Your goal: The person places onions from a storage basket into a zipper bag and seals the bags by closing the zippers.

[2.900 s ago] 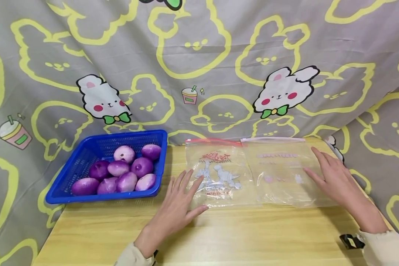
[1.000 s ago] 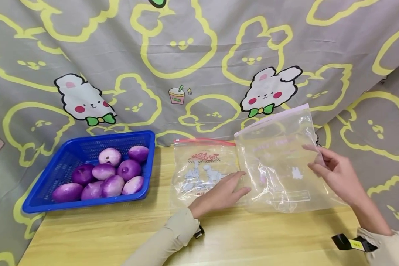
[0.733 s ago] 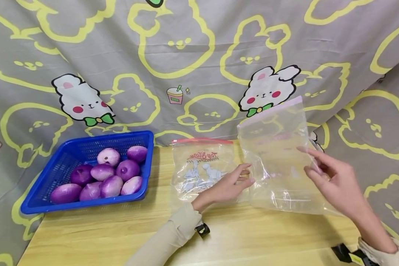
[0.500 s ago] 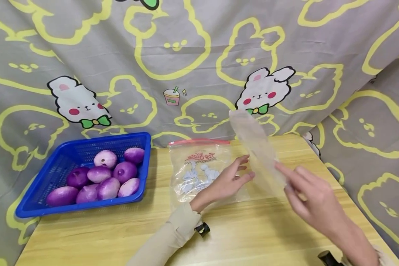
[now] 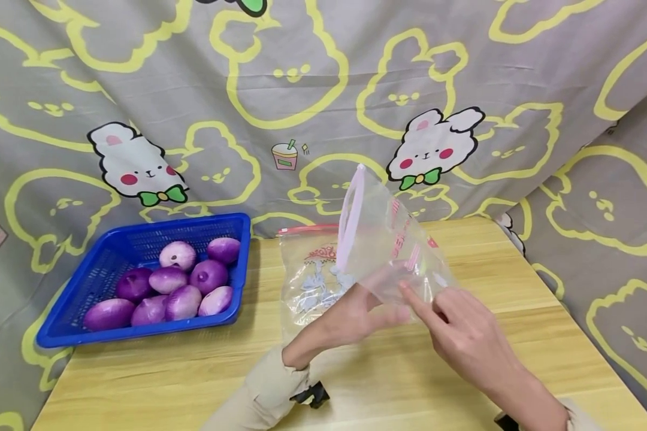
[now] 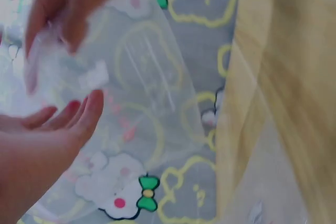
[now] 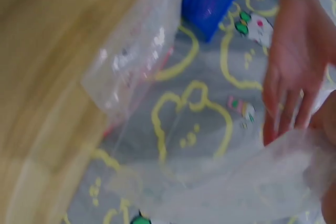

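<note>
My right hand (image 5: 466, 329) pinches the side of a clear zip bag (image 5: 377, 239) with a lilac zipper, its index finger stretched along the plastic. Raised above the table, the bag is tilted with its zipper end toward the left and a narrow gap at its mouth. My left hand (image 5: 345, 317) is just left of it, fingers extended and partly hidden behind the clear plastic; the left wrist view shows them relaxed beside the bag. Under the left hand lies a second zip bag (image 5: 296, 287), with a red zipper and grey-blue dinosaur prints, flat on the table.
A blue plastic basket (image 5: 64, 317) on the left holds several purple onions (image 5: 182, 301). The wooden table (image 5: 399, 389) runs back to a grey curtain (image 5: 323, 36) with cartoon rabbits.
The lilac-zip bag has been lifted off the table by my right hand, swung leftward and turned so its zipper end faces left. My left hand has moved right, over the red-zip bag.
</note>
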Demonstrator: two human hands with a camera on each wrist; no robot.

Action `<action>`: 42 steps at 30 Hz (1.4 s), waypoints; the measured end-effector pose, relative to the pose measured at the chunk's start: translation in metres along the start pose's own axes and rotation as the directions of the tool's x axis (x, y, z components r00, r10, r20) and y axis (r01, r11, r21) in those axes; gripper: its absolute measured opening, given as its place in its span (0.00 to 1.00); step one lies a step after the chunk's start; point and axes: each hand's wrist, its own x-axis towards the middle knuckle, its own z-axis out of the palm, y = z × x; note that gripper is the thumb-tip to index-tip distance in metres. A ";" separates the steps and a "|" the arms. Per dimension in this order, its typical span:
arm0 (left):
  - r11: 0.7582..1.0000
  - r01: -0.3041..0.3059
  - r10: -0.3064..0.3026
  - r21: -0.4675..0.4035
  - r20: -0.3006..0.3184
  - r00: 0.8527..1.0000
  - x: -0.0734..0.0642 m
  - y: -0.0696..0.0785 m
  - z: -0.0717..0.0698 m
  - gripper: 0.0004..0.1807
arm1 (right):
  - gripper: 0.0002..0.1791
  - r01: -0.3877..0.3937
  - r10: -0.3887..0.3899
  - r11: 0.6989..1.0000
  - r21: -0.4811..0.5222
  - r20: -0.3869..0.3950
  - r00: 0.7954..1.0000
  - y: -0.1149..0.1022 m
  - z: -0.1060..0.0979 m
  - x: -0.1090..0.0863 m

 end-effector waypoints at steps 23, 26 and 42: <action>0.959 -0.031 0.117 0.281 -0.295 0.948 -0.036 0.007 -0.013 0.19 | 0.21 -0.208 0.202 0.955 0.213 0.050 0.978 -0.020 0.000 0.049; 0.929 -0.085 0.205 0.361 -0.307 0.930 -0.037 0.006 -0.009 0.18 | 0.21 -0.188 0.187 0.953 0.235 0.030 0.982 -0.019 -0.001 0.065; 0.843 -0.189 0.395 0.503 -0.341 0.853 -0.040 0.007 0.003 0.19 | 0.20 -0.129 0.096 0.955 0.266 0.136 0.986 -0.020 0.014 0.125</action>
